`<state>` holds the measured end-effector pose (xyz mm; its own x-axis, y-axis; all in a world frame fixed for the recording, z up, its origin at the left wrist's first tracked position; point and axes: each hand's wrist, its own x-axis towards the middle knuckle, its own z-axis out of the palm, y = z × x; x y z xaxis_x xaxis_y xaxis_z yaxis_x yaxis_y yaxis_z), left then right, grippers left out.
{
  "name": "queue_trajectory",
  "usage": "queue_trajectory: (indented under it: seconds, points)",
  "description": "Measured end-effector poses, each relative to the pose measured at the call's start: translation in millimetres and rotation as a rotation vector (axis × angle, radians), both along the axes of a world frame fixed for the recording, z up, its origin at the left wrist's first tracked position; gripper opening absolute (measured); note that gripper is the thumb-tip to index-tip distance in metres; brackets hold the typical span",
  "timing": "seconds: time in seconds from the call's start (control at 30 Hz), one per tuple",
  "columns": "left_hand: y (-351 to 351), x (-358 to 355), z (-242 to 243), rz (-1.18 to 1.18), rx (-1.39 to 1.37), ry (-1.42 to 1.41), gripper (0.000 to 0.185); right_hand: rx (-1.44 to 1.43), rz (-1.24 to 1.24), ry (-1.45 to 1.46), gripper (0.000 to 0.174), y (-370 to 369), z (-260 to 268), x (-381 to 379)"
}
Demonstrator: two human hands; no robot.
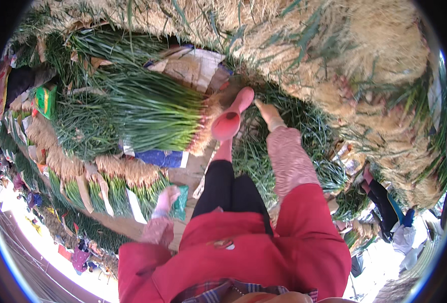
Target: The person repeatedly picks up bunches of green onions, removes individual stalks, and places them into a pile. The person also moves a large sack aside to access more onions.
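My right hand [267,111] reaches out beside the pink rubber boot [226,123] on my foot, over loose green leaves [257,142]. Nothing plainly shows in its grasp, and its fingers are too blurred to read. My left hand [167,198] hangs low at my side, near a piece of green plastic [180,204]; whether it touches the plastic is unclear. Left of the boot lies a broad bundle of long-leaved alliums [159,110], like green onions or young garlic, with reddish bases and pale roots towards me. A blue printed sheet [161,158] sticks out beneath it.
A high bank of stacked alliums, roots outward [322,49], runs along the front and right. Tied bunches [113,189] line the left. A whitish sack [193,66] lies beyond the bundle. Another person [384,204] is at the right; a green packet [45,101] lies far left.
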<state>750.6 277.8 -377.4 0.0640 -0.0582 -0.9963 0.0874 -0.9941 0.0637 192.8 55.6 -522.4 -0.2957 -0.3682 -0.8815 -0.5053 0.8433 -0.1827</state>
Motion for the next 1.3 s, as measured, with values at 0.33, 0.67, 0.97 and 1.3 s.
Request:
queue_trajectory:
  seconds: [0.33,0.67,0.97,1.3]
  points:
    - [53.4,7.1,24.4,0.008,0.19,-0.146,0.038,0.251,0.021,-0.462,0.047,73.2,-174.6,124.4]
    - [-169.6,-156.2,26.4,0.418,-0.305,0.599,0.073,-0.229,0.11,-0.904,0.044,45.8,277.8,67.8]
    - [-226.2,-308.5,236.2,-0.64,-1.462,0.63,0.075,-0.207,0.079,-0.508,0.05,81.7,334.7,-16.7]
    - [-208.2,-348.9,269.2,-0.84,-2.02,0.655,0.035,-0.357,-0.152,-0.324,0.05,134.8,336.2,-34.7]
